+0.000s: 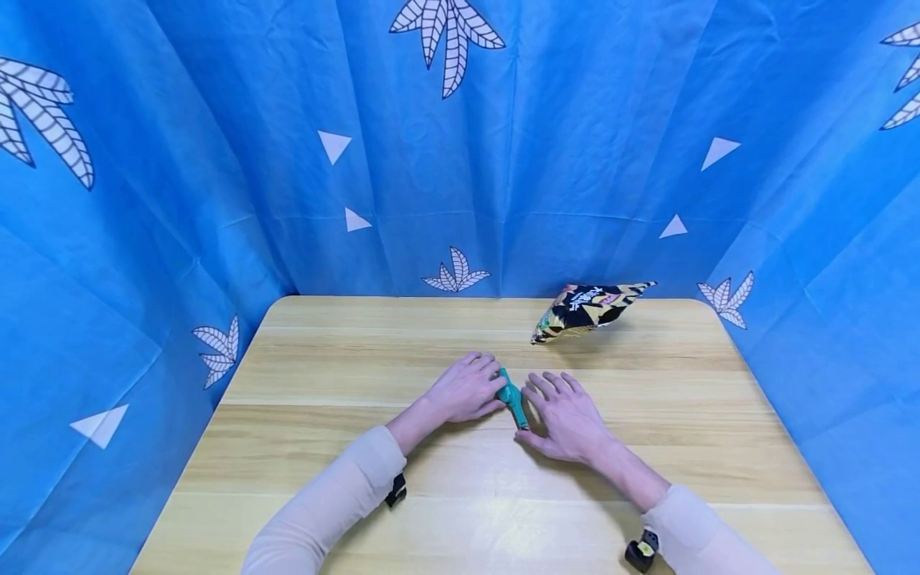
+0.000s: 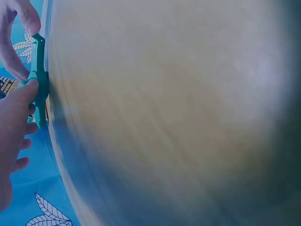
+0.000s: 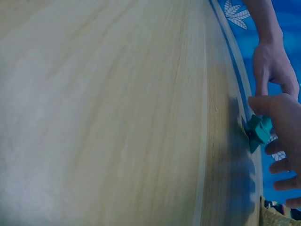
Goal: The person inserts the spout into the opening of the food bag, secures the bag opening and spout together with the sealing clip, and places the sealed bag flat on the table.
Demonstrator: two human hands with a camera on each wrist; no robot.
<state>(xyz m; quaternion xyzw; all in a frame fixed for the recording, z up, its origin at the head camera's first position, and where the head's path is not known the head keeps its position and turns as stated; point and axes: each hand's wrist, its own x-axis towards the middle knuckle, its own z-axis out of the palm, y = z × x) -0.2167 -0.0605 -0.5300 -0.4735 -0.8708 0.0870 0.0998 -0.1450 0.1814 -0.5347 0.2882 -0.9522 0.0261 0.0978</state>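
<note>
A slim teal plastic tool point(image 1: 513, 398) with a wider middle lies between my two hands, close over the table; its exact kind does not show. My left hand point(image 1: 467, 389) pinches it, thumb on the wider middle and fingers behind in the left wrist view. From the other side, my right hand point(image 1: 568, 419) has its thumb at the near end, with the other fingers spread and loosely bent beside the tool. In the right wrist view, one end of the teal tool point(image 3: 259, 132) shows under the right thumb, and the rest is hidden.
A black and yellow patterned snack bag point(image 1: 585, 310) lies near the table's back edge, right of centre. The wooden table point(image 1: 323, 351) is bordered by blue curtains point(image 1: 575, 160) with leaf prints at the back and both sides.
</note>
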